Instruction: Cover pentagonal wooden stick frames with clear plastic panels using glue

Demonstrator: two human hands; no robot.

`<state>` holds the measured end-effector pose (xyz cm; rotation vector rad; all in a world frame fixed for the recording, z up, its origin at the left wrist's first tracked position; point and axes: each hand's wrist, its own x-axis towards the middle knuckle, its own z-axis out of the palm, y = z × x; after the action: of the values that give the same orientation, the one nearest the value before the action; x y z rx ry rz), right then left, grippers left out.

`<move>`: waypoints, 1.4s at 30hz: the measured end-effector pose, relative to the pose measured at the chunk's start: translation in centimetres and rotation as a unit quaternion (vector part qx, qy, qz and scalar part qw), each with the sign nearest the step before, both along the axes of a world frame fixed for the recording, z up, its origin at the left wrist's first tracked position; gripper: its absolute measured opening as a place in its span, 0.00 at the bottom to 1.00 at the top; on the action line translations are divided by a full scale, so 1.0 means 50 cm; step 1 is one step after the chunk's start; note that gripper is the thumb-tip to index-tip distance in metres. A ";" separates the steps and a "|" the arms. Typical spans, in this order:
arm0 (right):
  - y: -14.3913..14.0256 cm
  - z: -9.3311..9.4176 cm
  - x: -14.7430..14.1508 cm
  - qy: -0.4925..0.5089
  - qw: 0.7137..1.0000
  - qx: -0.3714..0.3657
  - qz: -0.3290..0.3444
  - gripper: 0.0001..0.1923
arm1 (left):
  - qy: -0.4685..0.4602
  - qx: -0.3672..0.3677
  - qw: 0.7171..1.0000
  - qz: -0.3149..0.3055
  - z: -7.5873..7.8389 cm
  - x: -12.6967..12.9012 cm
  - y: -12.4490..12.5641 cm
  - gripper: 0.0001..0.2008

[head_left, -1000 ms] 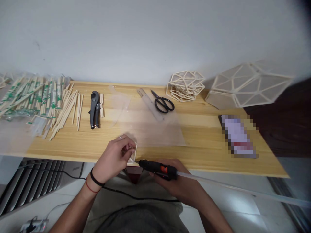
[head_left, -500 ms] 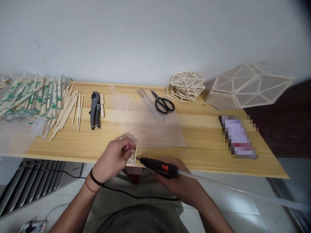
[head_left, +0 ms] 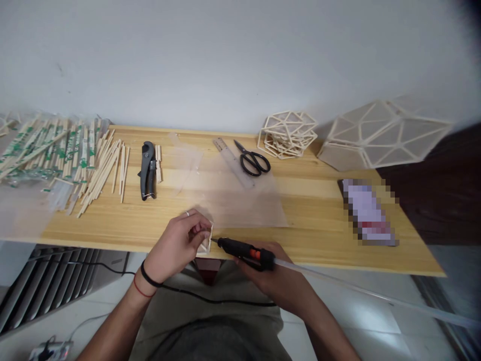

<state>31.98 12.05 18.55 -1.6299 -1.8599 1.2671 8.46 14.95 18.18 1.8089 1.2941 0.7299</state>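
Note:
My left hand [head_left: 186,235] pinches a small frame of pale wooden sticks [head_left: 203,249] at the table's front edge; my fingers hide part of it. My right hand [head_left: 276,276] is wrapped round a black glue gun [head_left: 240,249] with an orange part. The gun's nozzle points left and meets the frame's right side, or lies very close to it. A long clear glue stick [head_left: 338,286] sticks out of the gun's back end. Beyond my hands lies a translucent sheet [head_left: 248,205] on the wooden table [head_left: 311,200].
Black scissors [head_left: 252,163] and a clear ruler [head_left: 235,163] rest on the sheet. Grey cutters [head_left: 147,170], loose sticks [head_left: 101,173] and wrapped chopsticks [head_left: 48,148] lie left. Stick frames [head_left: 288,134], a large covered polyhedron [head_left: 383,135] and a blurred phone [head_left: 368,213] are right. A black cable [head_left: 218,302] crosses my lap.
The glue gun's nozzle has moved slightly up and away from me, along the frame's right side. My left hand keeps its place on the frame.

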 end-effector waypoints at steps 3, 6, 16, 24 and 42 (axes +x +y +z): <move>0.000 -0.003 0.000 -0.001 1.000 0.005 -0.007 0.07 | 0.007 0.005 1.000 0.002 0.000 0.001 0.000 0.06; 0.002 -0.006 0.000 -0.008 1.000 0.011 -0.009 0.07 | 0.008 -0.001 1.000 0.007 -0.001 0.002 0.000 0.07; 0.016 0.001 -0.003 -0.018 1.000 0.003 -0.018 0.10 | -0.012 -0.033 0.999 0.010 -0.004 0.002 -0.003 0.09; 0.023 0.004 -0.008 -0.025 0.999 -0.001 -0.027 0.10 | -0.003 -0.022 1.000 0.011 -0.003 0.004 -0.003 0.09; 0.034 0.001 -0.014 -0.015 0.999 -0.006 -0.048 0.14 | 0.010 -0.005 1.000 0.012 -0.018 0.006 -0.002 0.09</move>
<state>31.28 13.74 18.60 -1.7328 -1.7715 1.2213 8.77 14.87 17.30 1.8005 1.3321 0.7180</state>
